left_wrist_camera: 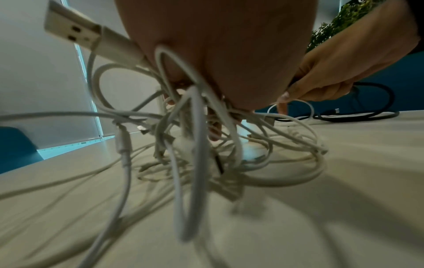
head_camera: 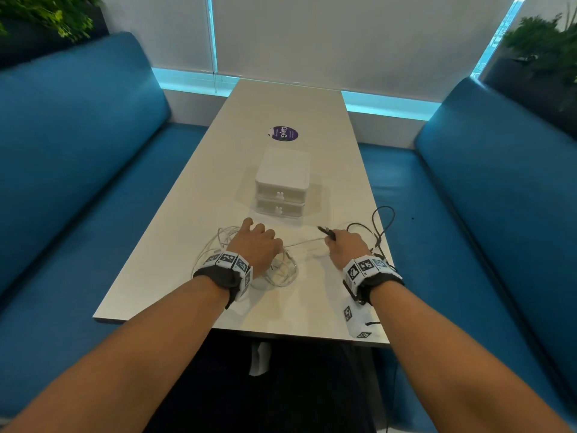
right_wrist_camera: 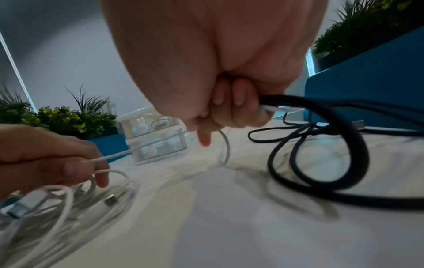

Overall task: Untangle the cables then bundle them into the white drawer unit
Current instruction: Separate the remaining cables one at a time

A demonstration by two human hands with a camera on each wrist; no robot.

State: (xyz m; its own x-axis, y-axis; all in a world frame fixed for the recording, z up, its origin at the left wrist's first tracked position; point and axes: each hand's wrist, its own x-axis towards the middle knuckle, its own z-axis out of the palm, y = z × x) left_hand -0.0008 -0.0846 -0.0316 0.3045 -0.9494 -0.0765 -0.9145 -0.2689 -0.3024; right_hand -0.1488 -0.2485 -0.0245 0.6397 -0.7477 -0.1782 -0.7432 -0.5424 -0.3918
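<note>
A tangle of white cables (head_camera: 281, 270) lies on the pale table (head_camera: 187, 229), and my left hand (head_camera: 257, 245) grips a bunch of them (left_wrist_camera: 195, 127) from above, their loops hanging down. A white USB plug (left_wrist_camera: 75, 32) sticks up beside the palm. My right hand (head_camera: 342, 245) is closed round a black cable (right_wrist_camera: 321, 112) and a thin white one (right_wrist_camera: 226, 145); the black plug end (head_camera: 326, 231) pokes out above its fingers. More black cable (head_camera: 379, 226) loops off to the right. The white drawer unit (head_camera: 282, 182), two drawers both closed, stands just beyond the hands.
Blue sofas (head_camera: 78, 151) flank the table on both sides. A purple round sticker (head_camera: 284, 133) sits behind the drawer unit. Plants (head_camera: 543, 48) stand at the back corners. A white tagged block (head_camera: 359, 323) rests near the table's front right edge.
</note>
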